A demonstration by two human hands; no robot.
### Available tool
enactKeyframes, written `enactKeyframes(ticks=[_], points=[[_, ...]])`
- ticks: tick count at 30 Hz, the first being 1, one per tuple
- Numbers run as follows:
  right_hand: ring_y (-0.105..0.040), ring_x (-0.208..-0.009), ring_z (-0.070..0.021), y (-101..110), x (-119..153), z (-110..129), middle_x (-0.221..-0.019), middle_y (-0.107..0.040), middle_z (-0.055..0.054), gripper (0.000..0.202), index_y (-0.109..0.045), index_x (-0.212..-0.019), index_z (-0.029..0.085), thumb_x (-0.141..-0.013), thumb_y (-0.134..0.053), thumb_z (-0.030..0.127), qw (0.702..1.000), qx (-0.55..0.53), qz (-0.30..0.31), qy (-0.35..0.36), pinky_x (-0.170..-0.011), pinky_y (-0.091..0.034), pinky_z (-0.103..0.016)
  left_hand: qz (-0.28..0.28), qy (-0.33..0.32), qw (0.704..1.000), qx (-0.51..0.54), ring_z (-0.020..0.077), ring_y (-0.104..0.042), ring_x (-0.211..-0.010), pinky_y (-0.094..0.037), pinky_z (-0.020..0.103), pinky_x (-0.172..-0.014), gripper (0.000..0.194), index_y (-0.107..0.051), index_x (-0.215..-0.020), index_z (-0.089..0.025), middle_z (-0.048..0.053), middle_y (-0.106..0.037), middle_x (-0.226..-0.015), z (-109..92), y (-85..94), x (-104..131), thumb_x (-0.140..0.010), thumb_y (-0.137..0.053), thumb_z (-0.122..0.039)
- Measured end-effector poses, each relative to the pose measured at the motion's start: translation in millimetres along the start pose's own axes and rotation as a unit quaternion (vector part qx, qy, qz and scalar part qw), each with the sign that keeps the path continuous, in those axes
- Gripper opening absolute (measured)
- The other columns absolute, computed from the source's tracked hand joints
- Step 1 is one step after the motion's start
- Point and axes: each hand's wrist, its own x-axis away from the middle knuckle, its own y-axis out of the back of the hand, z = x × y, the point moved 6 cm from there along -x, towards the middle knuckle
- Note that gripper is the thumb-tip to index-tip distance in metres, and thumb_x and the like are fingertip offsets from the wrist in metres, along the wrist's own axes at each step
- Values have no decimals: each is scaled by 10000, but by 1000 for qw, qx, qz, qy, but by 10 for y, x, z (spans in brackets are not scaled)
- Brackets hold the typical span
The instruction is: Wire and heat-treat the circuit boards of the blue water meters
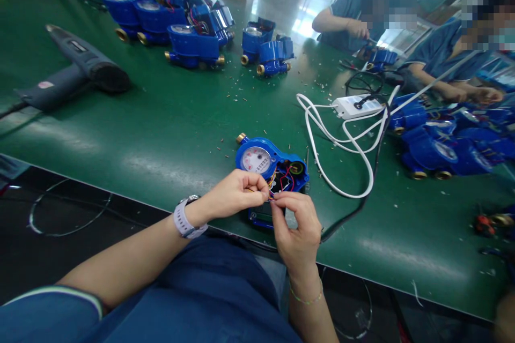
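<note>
A blue water meter (pixel 256 159) lies on the green table near its front edge, its round dial facing up and its wiring compartment (pixel 290 176) open, with red and other coloured wires inside. Over that compartment my left hand (pixel 237 192), with a watch on its wrist, is closed in a pinch on thin wires (pixel 272 197). My right hand (pixel 296 222) pinches the wires from the other side, its fingertips almost meeting the left ones. Part of the meter below the compartment is hidden by my hands.
A grey heat gun (pixel 76 67) lies at the left. Several blue meters (pixel 197 45) stand at the back, and more meters (pixel 434 144) crowd the right. A white power strip (pixel 358 105) with looped cable (pixel 364 171) lies right of my hands. Two people work across the table.
</note>
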Motion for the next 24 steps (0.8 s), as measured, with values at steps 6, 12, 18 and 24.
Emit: enactKeyframes(ticks=[6, 12, 18, 24], points=[[-601, -860, -169, 7, 16, 3, -910, -652, -36, 192, -590, -926, 184, -874, -624, 2, 1000, 5, -8, 1, -778, -484, -330, -9, 12, 1000, 10, 70, -356, -530, -250, 221, -518, 221, -596, -716, -129, -50, -474, -585, 42, -16, -11, -687, -620, -347], [-601, -861, -178, 11, 12, 5, -911, -656, -44, 185, -598, -922, 185, -880, -617, 5, 1000, 20, 0, 4, -772, -483, -339, -22, 22, 1000, 6, 59, -317, -501, -216, 216, -500, 235, -603, -703, -121, -55, -463, -558, 27, -27, -16, -671, -621, -353], [-601, -857, -179, 27, 1, 14, -897, -652, -39, 148, -593, -912, 186, -889, -608, 40, 1000, 21, 3, -11, -781, -478, -337, -28, 19, 999, 2, 60, -302, -494, -208, 213, -494, 262, -625, -715, -116, -60, -443, -536, 45, -30, -21, -673, -621, -375], [-594, -860, -180, 35, 4, -2, -906, -651, -42, 118, -598, -958, 181, -918, -549, 80, 999, 20, 10, -24, -779, -466, -330, -39, -7, 999, -23, 60, -311, -485, -222, 208, -486, 232, -658, -722, -120, -60, -440, -527, 67, -48, -32, -686, -624, -346]])
